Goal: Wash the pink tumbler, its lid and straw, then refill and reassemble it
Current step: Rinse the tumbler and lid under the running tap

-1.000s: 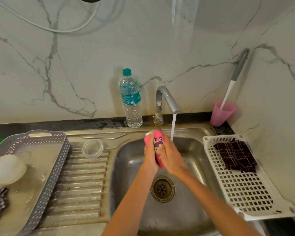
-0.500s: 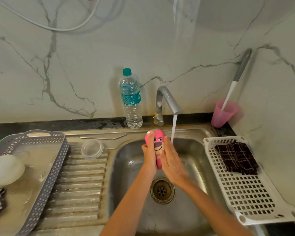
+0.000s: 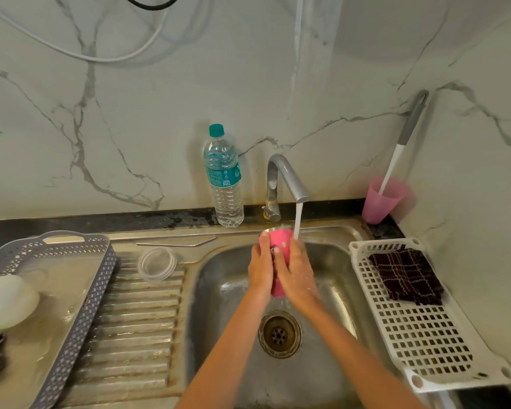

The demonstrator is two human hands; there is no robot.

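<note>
While water runs from the faucet (image 3: 286,178) in a thin stream (image 3: 298,219), both hands hold the pink tumbler (image 3: 281,246) upright just below and in front of its spout, over the sink (image 3: 219,290). The stream falls past the tumbler's right edge onto the right hand (image 3: 297,270). The left hand (image 3: 260,268) wraps the tumbler's left side, its fingers (image 3: 265,237) curled round the wall, one tip near the steel rim. The right hand covers the right side and front, its fingers pressed together and curved against the pink surface; how far they reach round the back I cannot tell. Only the tumbler's upper part and a strip of its bottom end show between the hands.

Left of the faucet, the clear lid (image 3: 157,263) lies flat on the ribbed draining board (image 3: 136,320), and the metal straw (image 3: 174,244) lies just behind the lid, apart from it. A water bottle (image 3: 224,178) stands just left of the faucet, against the wall. Far to the faucet's left sits a grey basket (image 3: 80,290). To its right, a pink cup (image 3: 382,199) holds a brush (image 3: 401,143), and a white rack (image 3: 425,335) carries a dark checked cloth (image 3: 406,276).
</note>
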